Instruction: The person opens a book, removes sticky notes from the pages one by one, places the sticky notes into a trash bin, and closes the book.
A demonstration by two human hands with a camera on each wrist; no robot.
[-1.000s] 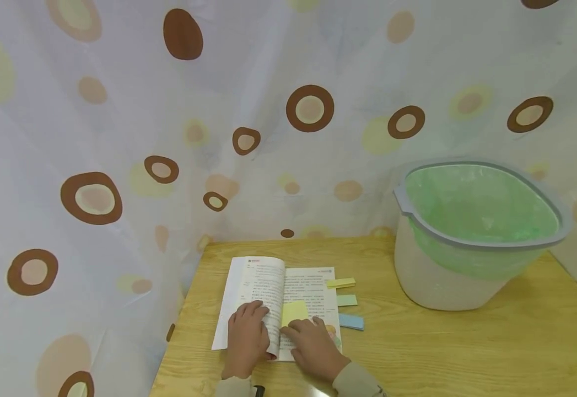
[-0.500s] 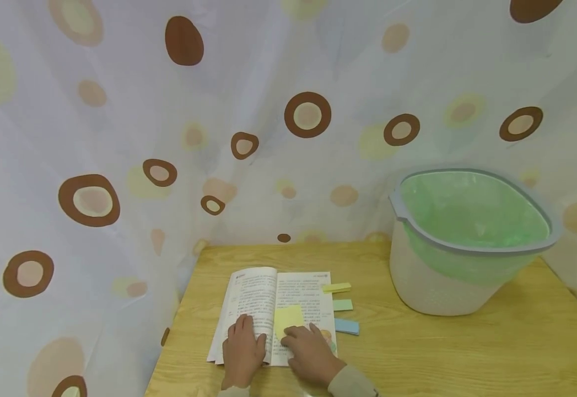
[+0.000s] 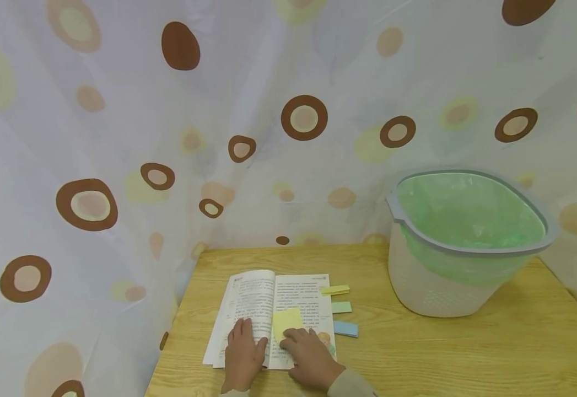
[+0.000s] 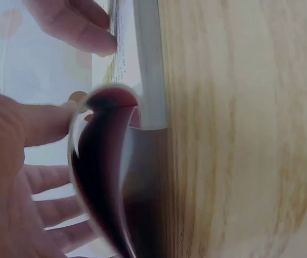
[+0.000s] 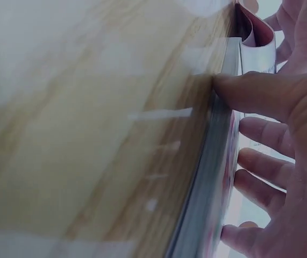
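Sleeves (image 3: 352, 384) of beige cloth come in from the near side of the table (image 3: 417, 355), one behind each hand. The left hand (image 3: 243, 353) rests on the left page of a paperback book (image 3: 300, 289), fingers extended, thumb set apart from them near the gutter. From the left wrist, that thumb touches the pages where they curl up at the book's near edge, showing a dark red underside. The right hand (image 3: 313, 355) lies over the lower part of the right page, its fingers loosely bent and resting on the paper; seen from the right wrist, they are spread, with the thumb against the book's near edge.

The book lies spread left of the table's middle, closer to its left edge than to its right; its print is too small to read. On the right page, beside the gutter, sits a yellow sticky note (image 3: 285, 320), its lower corner under the right fingertips. Past the page's right edge jut a blue page flag (image 3: 345, 329), then a green page flag (image 3: 341, 307) and a yellow page flag (image 3: 335, 289). Toward the table's far right corner stands a grey-rimmed plastic basket (image 3: 437, 289), green inside. Behind the far edge hangs a spotted curtain (image 3: 268, 66).
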